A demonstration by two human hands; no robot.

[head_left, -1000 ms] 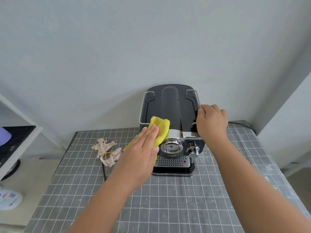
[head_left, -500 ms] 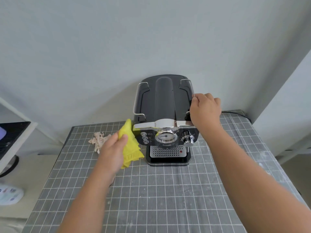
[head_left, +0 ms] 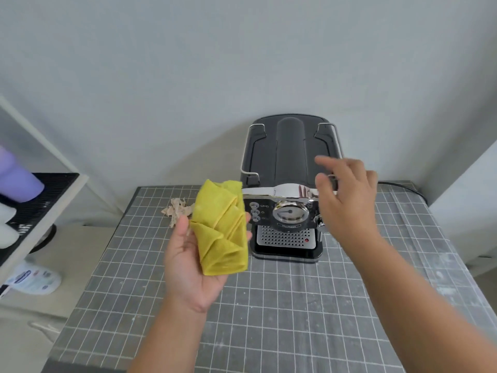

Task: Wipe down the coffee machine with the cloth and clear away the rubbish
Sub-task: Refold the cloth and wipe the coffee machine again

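Observation:
A black and chrome coffee machine (head_left: 289, 157) stands at the back of the grid-marked table (head_left: 282, 305), against the wall. My left hand (head_left: 188, 267), palm up in front of the machine's left side, holds a folded yellow cloth (head_left: 220, 227) with the thumb against its left edge. My right hand (head_left: 347, 197) hovers with spread fingers just off the machine's right front corner, touching nothing. Crumpled beige paper scraps (head_left: 177, 210) lie on the table left of the machine, partly hidden behind the cloth.
A black power cable (head_left: 403, 188) runs from behind the machine toward the right wall. A white shelf (head_left: 43, 208) with a purple object (head_left: 16, 179) stands to the left, below table level. White walls close in behind and at right.
My left hand came off the machine's top with the cloth, drew back toward me and turned palm up. My right hand let go of the machine's right side and now hovers open.

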